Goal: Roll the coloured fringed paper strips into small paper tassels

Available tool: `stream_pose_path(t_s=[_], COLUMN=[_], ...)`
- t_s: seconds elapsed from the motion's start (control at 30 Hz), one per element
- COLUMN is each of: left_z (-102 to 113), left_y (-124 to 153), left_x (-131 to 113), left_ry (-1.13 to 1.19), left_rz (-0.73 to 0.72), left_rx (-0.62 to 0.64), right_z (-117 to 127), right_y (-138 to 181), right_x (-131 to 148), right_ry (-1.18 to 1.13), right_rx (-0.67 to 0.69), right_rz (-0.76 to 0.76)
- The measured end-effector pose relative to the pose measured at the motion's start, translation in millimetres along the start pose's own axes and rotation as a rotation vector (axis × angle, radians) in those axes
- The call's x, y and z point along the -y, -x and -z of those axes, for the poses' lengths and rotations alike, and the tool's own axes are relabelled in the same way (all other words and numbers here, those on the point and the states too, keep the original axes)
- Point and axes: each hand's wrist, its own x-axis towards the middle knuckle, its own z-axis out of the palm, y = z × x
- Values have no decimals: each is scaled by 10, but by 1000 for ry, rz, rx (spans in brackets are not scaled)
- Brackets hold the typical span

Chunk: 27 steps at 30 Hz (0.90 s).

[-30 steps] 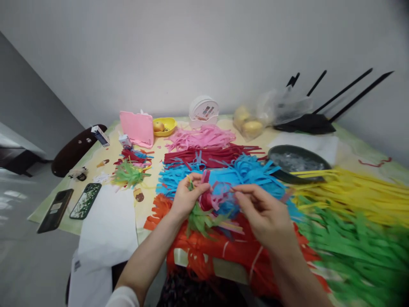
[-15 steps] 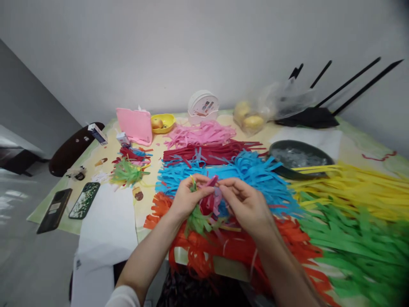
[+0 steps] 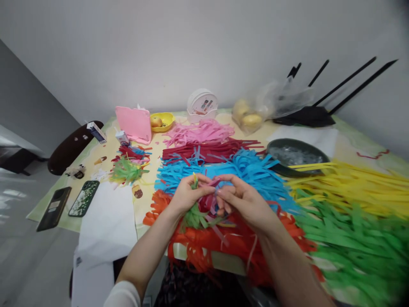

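My left hand is closed around a small bundle of paper strips, green, dark red and pink, held above the orange strip pile. My right hand meets it from the right, fingers pinched on a pink strip of the same bundle. Behind the hands lie the blue strip pile, a dark red pile and a pink pile.
Yellow strips and green strips cover the right side. A dark bowl, bagged fruit, a white round tub, a pink box and a yellow bowl stand at the back. Two phones, white paper and a finished bundle lie left.
My right hand has moved left, from apart with a pink strip stretched out, until it joins the left hand at the bundle. The left hand has stayed in place.
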Motion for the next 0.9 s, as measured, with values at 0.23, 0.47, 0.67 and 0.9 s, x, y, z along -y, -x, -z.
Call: stream_pose_path(t_s=[0.23,0.47,0.67,0.9], left_z=[4,-7,7,4], left_y=[1,3,17,22], left_x=[0,34,22,43], left_ry=[-113,-187,-271,-107], left_rz=[-19,-88,-113,-78], left_rx=[123,122,152,115], right_z=[50,16,-11,-41], right_y=[-14,61,90,121], right_x=[0,-56,-151,-92], right_ry=[-98,156,94,169], right_rx=[-107,-348,-384,-395], right_rz=[-8,139,184,223])
